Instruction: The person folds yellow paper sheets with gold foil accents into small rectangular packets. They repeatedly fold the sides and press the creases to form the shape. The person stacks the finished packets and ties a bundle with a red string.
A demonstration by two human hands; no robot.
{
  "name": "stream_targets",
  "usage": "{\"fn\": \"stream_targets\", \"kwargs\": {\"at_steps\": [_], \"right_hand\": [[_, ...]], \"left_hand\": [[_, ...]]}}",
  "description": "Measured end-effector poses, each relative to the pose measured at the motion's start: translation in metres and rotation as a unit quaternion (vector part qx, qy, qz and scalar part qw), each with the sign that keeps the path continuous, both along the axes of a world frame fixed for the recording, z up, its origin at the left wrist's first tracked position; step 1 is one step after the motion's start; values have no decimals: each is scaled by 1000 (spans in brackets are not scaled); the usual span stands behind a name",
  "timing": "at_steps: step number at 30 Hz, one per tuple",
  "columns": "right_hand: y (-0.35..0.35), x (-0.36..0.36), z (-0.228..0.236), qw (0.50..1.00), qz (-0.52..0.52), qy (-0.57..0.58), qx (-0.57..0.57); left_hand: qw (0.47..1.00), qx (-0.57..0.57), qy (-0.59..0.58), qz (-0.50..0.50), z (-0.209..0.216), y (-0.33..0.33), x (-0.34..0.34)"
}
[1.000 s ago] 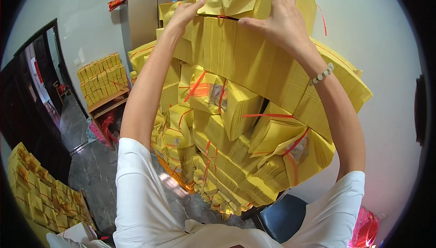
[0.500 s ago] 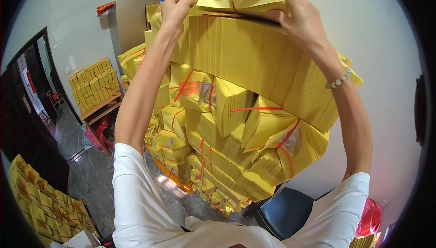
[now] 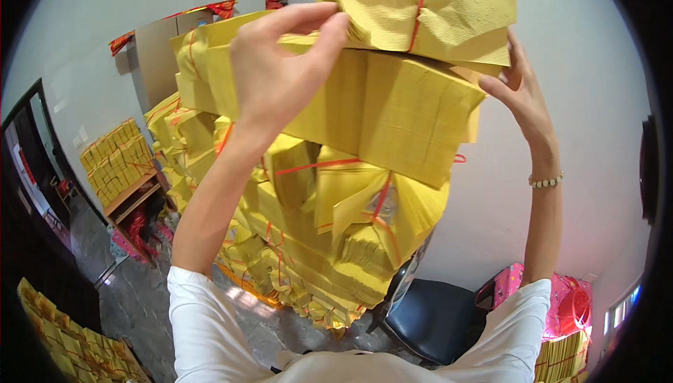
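At the top of a tall pile, a bundle of yellow paper (image 3: 456,4) tied with red string lies on a long row of yellow paper stacks (image 3: 413,102). My left hand (image 3: 277,67) is closed, thumb and forefinger pinching at the bundle's lower left edge. My right hand (image 3: 522,95), its wrist in a beaded bracelet (image 3: 545,182), grips the bundle's lower right corner between thumb and fingers. Some of those fingers are hidden behind the paper. Below, more tied bundles (image 3: 364,200) are piled at various tilts.
A black-seated chair (image 3: 434,316) stands right of the pile's foot. Leftward, a wooden shelf (image 3: 133,197) carries more yellow bundles (image 3: 116,158). Further stacks (image 3: 77,334) fill the lower left. Pink and red bags (image 3: 561,299) sit at the lower right beside the wall.
The view has shifted, with the pile now further left. The top bundle appears larger and further right. My left hand has moved nearer the bundle's bottom edge; my right hand stays at its right side.
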State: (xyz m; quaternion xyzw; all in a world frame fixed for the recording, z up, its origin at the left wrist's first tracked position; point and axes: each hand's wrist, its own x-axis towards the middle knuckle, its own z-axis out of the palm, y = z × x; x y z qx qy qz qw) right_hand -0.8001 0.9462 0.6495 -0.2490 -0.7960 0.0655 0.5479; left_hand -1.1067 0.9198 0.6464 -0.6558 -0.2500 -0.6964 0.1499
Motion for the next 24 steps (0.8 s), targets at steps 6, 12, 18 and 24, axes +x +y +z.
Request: {"fn": "stream_targets", "kwargs": {"at_steps": [6, 12, 18, 24], "right_hand": [[51, 37, 8, 962, 169, 93, -192], [65, -7, 20, 937, 252, 176, -168], [72, 2, 14, 949, 228, 152, -156], [40, 8, 23, 931, 264, 216, -130]], "left_hand": [[983, -117, -100, -104, 18, 18, 1], [945, -292, -22, -147, 27, 35, 12], [943, -269, -105, -168, 22, 21, 33], [942, -268, -122, -161, 34, -1, 50]]}}
